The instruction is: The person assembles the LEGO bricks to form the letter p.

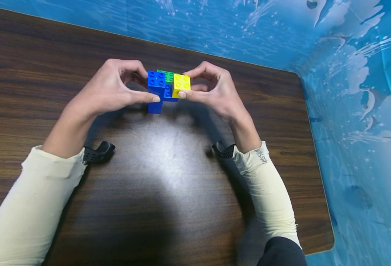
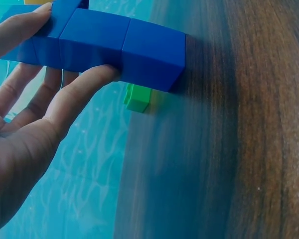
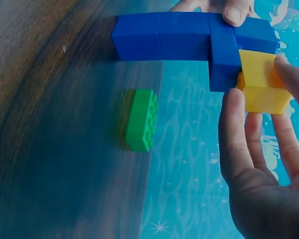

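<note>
Grips blue brick tower [image 1: 155, 90] with left hand [image 1: 111, 87], pinches yellow four-stud brick [image 1: 181, 83] with right hand [image 1: 216, 87]. Might tip tower to the right by overpressing its overhang [image 3: 224, 62].

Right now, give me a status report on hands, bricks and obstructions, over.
Left hand grips blue tower. Right hand pinches yellow brick at the tower's side arm; seating unclear. Green brick apart on table, not blocking.

We make out a screened-off workspace of unclear kind, dolphin-printed blue sheeting [image 1: 348, 111] lining the wood-grain surface's [image 1: 32, 74] far and right sides.
</note>
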Demonstrator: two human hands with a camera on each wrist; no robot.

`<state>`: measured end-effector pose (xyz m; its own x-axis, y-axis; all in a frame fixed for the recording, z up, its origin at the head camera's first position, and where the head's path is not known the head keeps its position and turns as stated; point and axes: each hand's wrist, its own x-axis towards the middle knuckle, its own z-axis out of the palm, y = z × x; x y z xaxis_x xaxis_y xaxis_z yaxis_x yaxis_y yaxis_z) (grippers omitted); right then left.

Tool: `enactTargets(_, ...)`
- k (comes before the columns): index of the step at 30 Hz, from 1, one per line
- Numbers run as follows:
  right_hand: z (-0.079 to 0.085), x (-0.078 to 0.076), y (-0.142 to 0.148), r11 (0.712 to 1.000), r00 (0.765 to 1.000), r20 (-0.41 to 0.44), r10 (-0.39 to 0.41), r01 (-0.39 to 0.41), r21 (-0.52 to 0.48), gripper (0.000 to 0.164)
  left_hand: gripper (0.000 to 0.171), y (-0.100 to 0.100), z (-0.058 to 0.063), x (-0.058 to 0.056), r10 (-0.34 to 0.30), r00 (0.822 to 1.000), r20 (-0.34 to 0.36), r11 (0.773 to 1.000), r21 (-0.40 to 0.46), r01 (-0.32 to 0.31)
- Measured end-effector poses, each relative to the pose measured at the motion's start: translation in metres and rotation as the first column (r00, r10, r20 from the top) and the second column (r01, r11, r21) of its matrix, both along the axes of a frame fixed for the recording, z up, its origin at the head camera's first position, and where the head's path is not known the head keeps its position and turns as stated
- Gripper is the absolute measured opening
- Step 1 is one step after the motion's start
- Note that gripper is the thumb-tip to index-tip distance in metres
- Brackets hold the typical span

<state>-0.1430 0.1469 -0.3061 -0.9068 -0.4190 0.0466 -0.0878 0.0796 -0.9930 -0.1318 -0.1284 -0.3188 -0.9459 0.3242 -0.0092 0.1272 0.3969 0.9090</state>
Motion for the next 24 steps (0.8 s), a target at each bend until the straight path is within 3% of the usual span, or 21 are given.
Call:
enactTargets(4, -0.001, -0.003, 0.003, 0.997, 0.999, -0.030, 0.029, -0.027, 0.077, 0.039, 0.033, -0.001, -0.001, 0.000, -0.004, 1.000, 0.000, 1.000, -0.002, 0.004)
enactTargets(8, -0.002, -0.007, 0.008, 0.997, 0.998, 0.030, 0.048, -0.050, 0.057, 0.043, 0.035, -0.001, -0.001, -0.001, -0.017, 1.000, 0.000, 1.000, -0.002, 0.017)
enactTargets(15, -0.008, -0.022, 0.012, 0.999, 0.993, 0.112, -0.029, 0.025, 0.037, 0.033, 0.036, -0.001, 0.000, -0.001, -0.011, 1.000, 0.014, 1.000, -0.016, 0.012)
enactTargets(19, -0.014, -0.033, 0.009, 0.996, 0.993, 0.112, -0.039, 0.029, 0.086, 0.033, 0.036, -0.002, 0.000, -0.001, -0.015, 1.000, 0.020, 0.999, -0.030, 0.015)
enactTargets(24, -0.021, -0.046, 0.004, 0.987, 0.984, 0.173, -0.031, 0.002, 0.161, 0.040, 0.034, -0.001, -0.001, 0.000, -0.016, 1.000, 0.025, 1.000, -0.025, 0.016)
